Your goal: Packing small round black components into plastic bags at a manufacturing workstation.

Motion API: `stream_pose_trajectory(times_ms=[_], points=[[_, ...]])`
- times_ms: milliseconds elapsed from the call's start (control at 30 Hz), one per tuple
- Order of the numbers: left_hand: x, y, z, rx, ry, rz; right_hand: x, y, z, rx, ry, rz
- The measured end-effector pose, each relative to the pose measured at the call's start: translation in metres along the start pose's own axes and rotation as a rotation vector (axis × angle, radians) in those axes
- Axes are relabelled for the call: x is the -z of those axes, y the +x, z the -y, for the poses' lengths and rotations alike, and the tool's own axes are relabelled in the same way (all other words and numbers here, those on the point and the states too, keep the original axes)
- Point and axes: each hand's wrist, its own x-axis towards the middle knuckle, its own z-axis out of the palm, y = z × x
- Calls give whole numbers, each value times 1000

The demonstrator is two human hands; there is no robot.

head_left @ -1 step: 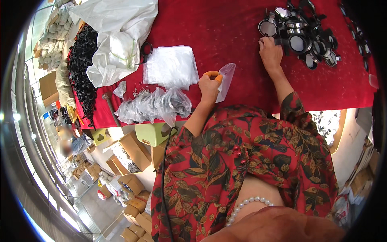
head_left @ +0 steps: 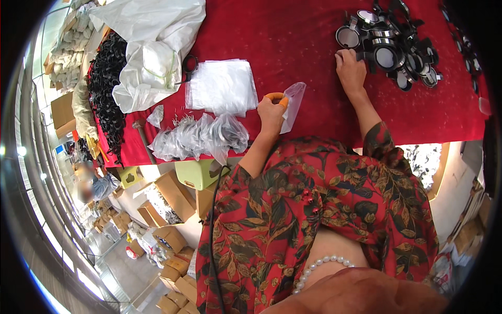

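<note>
Your left hand (head_left: 272,111) is pinching a small clear bag (head_left: 293,106) at its top edge. Orange covers sit on the fingertips (head_left: 275,96). The bag hangs flat over the red cloth (head_left: 293,36), just in front of you.

Your right hand (head_left: 351,70) lies open on the cloth, fingers spread. Its fingertips touch the near edge of a pile of round black parts (head_left: 389,49). It is not gripping any of them.

Left of the bag lies a flat stack of clear bags (head_left: 222,86). Closer to the table edge sits a heap of filled bags (head_left: 201,136). Farther left is a big white plastic sack (head_left: 151,52), and next to it a long pile of black curly parts (head_left: 107,89).

The red cloth covers the whole table. The edge of the table runs under your arms. Below it, on your left, stands a green stool (head_left: 196,172), and brown boxes (head_left: 172,196) sit on the floor. More boxes line the floor farther away. Another person (head_left: 97,186) is down there too, too blurry to see well.

Compared with the earlier picture, nothing has moved. Your left hand keeps the same pinch on the bag, and your right hand rests at the same spot by the pile.
</note>
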Motion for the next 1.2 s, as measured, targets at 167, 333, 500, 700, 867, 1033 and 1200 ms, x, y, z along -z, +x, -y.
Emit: stream_pose_trajectory(times_ms=[167, 333, 500, 700, 867, 1033, 1200], points=[[3, -3, 7, -8, -279, -52, 16, 15, 14, 65, 202, -359], [6, -5, 8, 38, -175, -51, 13, 46, 24, -137, 8, -343], [8, -6, 9, -48, -32, -97, -5, 68, 16, -276, 14, -308], [16, -1, -7, -590, 379, -225, -2, 30, 23, -240, 596, -281], [10, -5, -11, -575, 494, -115, 16, -58, 2, 205, 518, -41], [0, -6, 12, -377, 397, -5, 45, -92, -12, 128, 125, -16], [-8, -10, 1, -26, 170, 58, 54, -128, -16, -55, 386, -32]])
